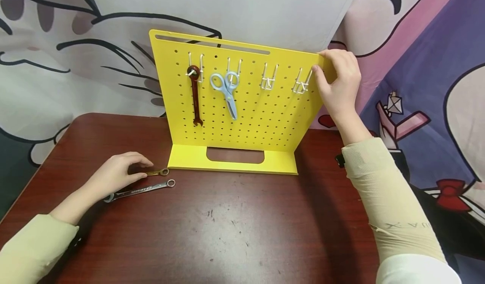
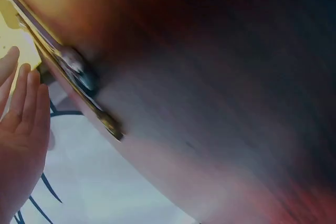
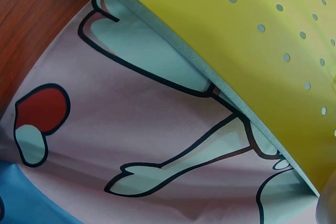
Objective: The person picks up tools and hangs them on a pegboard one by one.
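Note:
My left hand (image 1: pixel 117 174) hovers over the table's left side with its fingers loosely bent and nothing held. Just by its fingertips lies a small gold-coloured wrench (image 1: pixel 163 172), partly hidden by the hand. In front of that is a longer silver wrench (image 1: pixel 147 188). The left wrist view shows the hand (image 2: pixel 23 140) apart from both the gold wrench (image 2: pixel 107 121) and the silver wrench (image 2: pixel 39 24). With its thumb on the front face, my right hand (image 1: pixel 342 79) grips the top right corner of the yellow pegboard (image 1: pixel 242 128).
A dark red wrench (image 1: pixel 195 96) and light blue scissors (image 1: pixel 229 92) hang from white hooks on the pegboard. Two more white hooks (image 1: pixel 267 79) to their right hold nothing. The board stands on the brown table (image 1: pixel 227 225), before a cartoon-printed cloth (image 1: pixel 121 65).

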The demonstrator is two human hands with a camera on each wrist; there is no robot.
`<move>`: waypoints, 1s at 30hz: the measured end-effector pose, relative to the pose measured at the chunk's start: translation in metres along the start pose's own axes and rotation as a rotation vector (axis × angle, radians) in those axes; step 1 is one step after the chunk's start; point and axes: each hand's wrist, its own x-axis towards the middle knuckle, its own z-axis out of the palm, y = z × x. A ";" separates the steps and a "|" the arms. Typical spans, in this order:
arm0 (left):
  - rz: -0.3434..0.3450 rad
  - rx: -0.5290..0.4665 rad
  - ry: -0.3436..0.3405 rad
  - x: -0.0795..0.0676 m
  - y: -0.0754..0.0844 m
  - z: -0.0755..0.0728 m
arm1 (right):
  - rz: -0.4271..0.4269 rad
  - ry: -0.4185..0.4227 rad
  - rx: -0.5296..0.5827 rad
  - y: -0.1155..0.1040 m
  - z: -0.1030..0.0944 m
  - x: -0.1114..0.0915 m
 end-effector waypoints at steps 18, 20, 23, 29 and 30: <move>-0.063 -0.112 -0.161 0.002 -0.027 0.000 | 0.001 0.002 -0.009 0.001 -0.001 0.000; -0.070 -0.118 -0.169 0.003 -0.029 0.001 | 0.001 0.004 -0.007 0.001 -0.001 0.000; -0.098 -0.146 -0.196 0.004 -0.030 0.000 | 0.001 0.006 -0.006 0.001 -0.001 0.000; -0.128 -0.211 -0.230 0.007 -0.033 -0.002 | -0.005 0.010 0.003 0.002 0.001 0.000; -0.125 -0.213 -0.232 0.007 -0.034 -0.002 | -0.006 0.010 0.004 0.002 0.002 0.000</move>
